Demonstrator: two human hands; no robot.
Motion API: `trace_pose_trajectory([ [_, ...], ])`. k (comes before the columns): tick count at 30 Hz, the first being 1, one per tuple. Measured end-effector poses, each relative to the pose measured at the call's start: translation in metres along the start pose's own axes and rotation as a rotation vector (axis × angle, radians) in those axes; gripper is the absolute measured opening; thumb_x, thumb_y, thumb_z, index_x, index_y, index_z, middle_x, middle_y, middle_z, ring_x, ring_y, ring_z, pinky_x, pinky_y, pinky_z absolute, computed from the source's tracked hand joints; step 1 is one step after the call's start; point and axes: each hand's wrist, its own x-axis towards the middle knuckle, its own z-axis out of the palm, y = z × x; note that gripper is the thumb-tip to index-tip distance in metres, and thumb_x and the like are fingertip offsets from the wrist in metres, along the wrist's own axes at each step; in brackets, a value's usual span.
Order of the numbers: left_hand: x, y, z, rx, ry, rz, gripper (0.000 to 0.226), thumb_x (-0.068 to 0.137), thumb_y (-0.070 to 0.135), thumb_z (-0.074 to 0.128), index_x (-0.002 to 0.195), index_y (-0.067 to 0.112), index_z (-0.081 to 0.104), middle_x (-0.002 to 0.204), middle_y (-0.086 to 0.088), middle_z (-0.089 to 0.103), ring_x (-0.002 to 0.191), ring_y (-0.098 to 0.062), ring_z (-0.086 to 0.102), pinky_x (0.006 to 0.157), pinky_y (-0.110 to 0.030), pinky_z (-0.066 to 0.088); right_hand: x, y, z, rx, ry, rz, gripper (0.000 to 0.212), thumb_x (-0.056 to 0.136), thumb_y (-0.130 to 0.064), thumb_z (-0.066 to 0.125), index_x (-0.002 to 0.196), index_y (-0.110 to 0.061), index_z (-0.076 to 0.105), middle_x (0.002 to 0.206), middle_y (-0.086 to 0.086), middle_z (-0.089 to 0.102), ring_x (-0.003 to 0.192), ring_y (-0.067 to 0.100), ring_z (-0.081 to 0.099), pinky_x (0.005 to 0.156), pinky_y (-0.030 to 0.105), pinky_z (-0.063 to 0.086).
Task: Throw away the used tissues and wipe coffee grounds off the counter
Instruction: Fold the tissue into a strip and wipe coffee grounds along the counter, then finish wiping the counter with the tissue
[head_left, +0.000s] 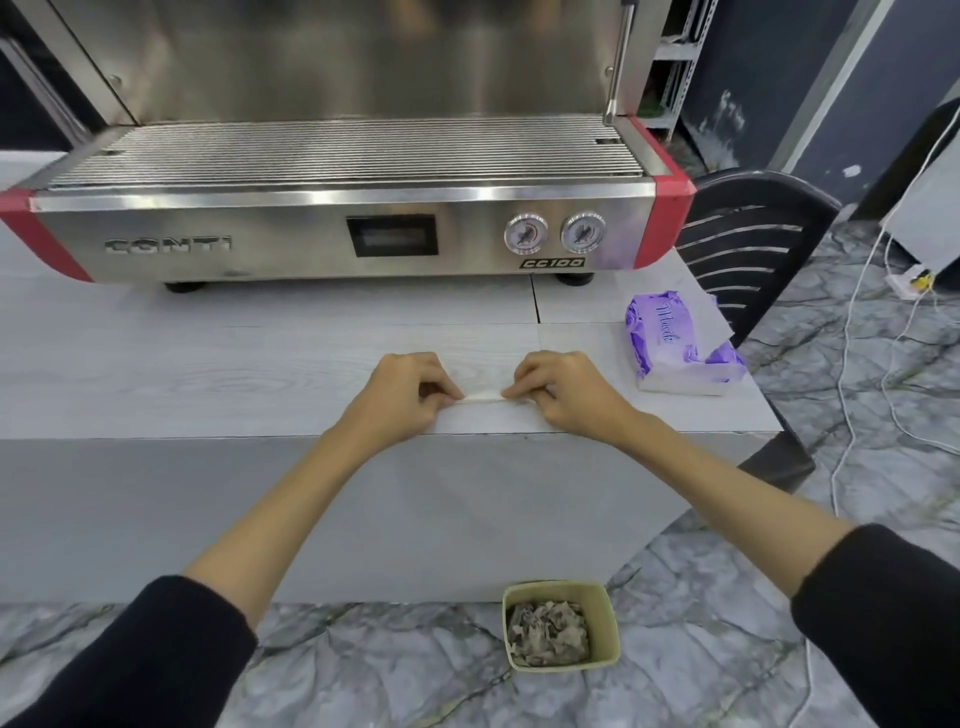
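We hold a thin white folded tissue (483, 397) stretched flat between our two hands, low over the pale wood-grain counter (208, 364) near its front edge. Our left hand (402, 397) pinches the tissue's left end with curled fingers, and our right hand (563, 397) pinches its right end the same way; the two hands sit close together, with only the short strip of tissue between them. Both forearms are bare, with black sleeves (130, 660) pushed up near the elbows.

Beyond the hands stands a large stainless-steel espresso machine with red end panels (337, 228), two round gauges on its front. To the right of our right hand, near the counter's corner, lies an opened purple plastic pack of white tissues (675, 343). Further right, past the counter, is a black slatted plastic chair (753, 254).

Below and nearer than our hands, on the grey marbled floor (389, 665) against the counter's base, sits a small pale-yellow square bin (608, 623) holding crumpled, brown-stained used tissues (548, 634).
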Motion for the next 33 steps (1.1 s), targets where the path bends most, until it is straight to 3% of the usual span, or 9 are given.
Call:
trace_pose_trajectory([
  [6, -0.01, 0.031, 0.027, -0.035, -0.019, 0.059, 0.013, 0.076, 0.001, 0.065, 0.079, 0.01, 0.074, 0.074, 0.007, 0.059, 0.069, -0.015, 0.059, 0.069, -0.023, 0.047, -0.042, 0.006, -0.023, -0.036, 0.027, 0.017, 0.029, 0.072, 0.014, 0.057, 0.083, -0.006, 0.074, 0.082, 0.013, 0.07, 0.086, 0.013, 0.052, 0.072, 0.015, 0.041],
  [10, -0.006, 0.046, 0.038, -0.032, -0.027, 0.053, 0.015, 0.077, 0.0, 0.063, 0.08, 0.01, 0.074, 0.08, 0.002, 0.064, 0.071, -0.011, 0.055, 0.069, -0.023, 0.046, -0.059, 0.007, -0.028, -0.058, 0.089, 0.031, 0.029, 0.069, 0.015, 0.057, 0.08, -0.005, 0.074, 0.077, 0.014, 0.07, 0.072, 0.015, 0.058, 0.065, 0.024, 0.045],
  [12, -0.007, 0.049, 0.041, -0.029, -0.033, 0.06, 0.016, 0.077, -0.001, 0.062, 0.08, 0.01, 0.074, 0.082, 0.0, 0.065, 0.072, -0.011, 0.055, 0.069, -0.022, 0.045, -0.065, 0.006, -0.029, -0.101, 0.105, 0.047, 0.028, 0.07, 0.015, 0.057, 0.081, -0.005, 0.074, 0.077, 0.014, 0.07, 0.07, 0.024, 0.064, 0.064, 0.033, 0.051],
  [17, -0.012, 0.058, 0.044, 0.026, -0.07, 0.105, 0.021, 0.079, -0.003, 0.058, 0.084, 0.01, 0.074, 0.079, 0.005, 0.06, 0.073, -0.012, 0.054, 0.071, -0.028, 0.05, -0.081, 0.001, -0.03, -0.208, 0.135, 0.002, 0.029, 0.069, 0.009, 0.05, 0.08, -0.004, 0.073, 0.074, 0.013, 0.068, 0.067, 0.029, 0.064, 0.057, 0.029, 0.053],
  [21, -0.022, 0.067, 0.054, 0.119, -0.114, 0.162, 0.023, 0.082, -0.002, 0.052, 0.089, 0.007, 0.072, 0.088, -0.007, 0.065, 0.077, -0.023, 0.057, 0.071, -0.037, 0.051, -0.097, 0.002, -0.023, -0.287, 0.137, -0.028, 0.029, 0.066, 0.011, 0.05, 0.078, -0.002, 0.073, 0.07, 0.013, 0.066, 0.062, 0.03, 0.063, 0.049, 0.029, 0.052],
  [23, -0.036, 0.063, 0.07, 0.118, -0.182, 0.171, 0.022, 0.083, -0.001, 0.052, 0.091, 0.007, 0.071, 0.089, -0.011, 0.064, 0.082, -0.03, 0.059, 0.071, -0.039, 0.049, -0.116, 0.006, -0.01, -0.294, 0.082, -0.012, 0.029, 0.066, 0.014, 0.052, 0.081, -0.001, 0.072, 0.073, 0.016, 0.065, 0.063, 0.032, 0.062, 0.046, 0.034, 0.053],
  [28, -0.07, 0.04, 0.118, 0.011, -0.249, 0.01, 0.018, 0.083, 0.003, 0.058, 0.091, 0.008, 0.073, 0.09, -0.01, 0.067, 0.081, -0.026, 0.06, 0.07, -0.026, 0.043, -0.167, 0.016, 0.036, -0.197, 0.047, 0.115, 0.027, 0.073, 0.007, 0.049, 0.083, -0.002, 0.072, 0.077, 0.015, 0.067, 0.069, 0.033, 0.064, 0.05, 0.039, 0.056],
  [33, -0.079, 0.001, 0.178, -0.057, -0.256, -0.118, 0.01, 0.081, 0.009, 0.063, 0.085, 0.01, 0.072, 0.083, -0.01, 0.068, 0.073, -0.02, 0.058, 0.073, -0.035, 0.051, -0.19, 0.042, 0.09, -0.042, 0.062, 0.318, 0.024, 0.073, 0.011, 0.057, 0.082, -0.005, 0.073, 0.076, 0.012, 0.07, 0.069, 0.027, 0.064, 0.062, 0.024, 0.048],
])
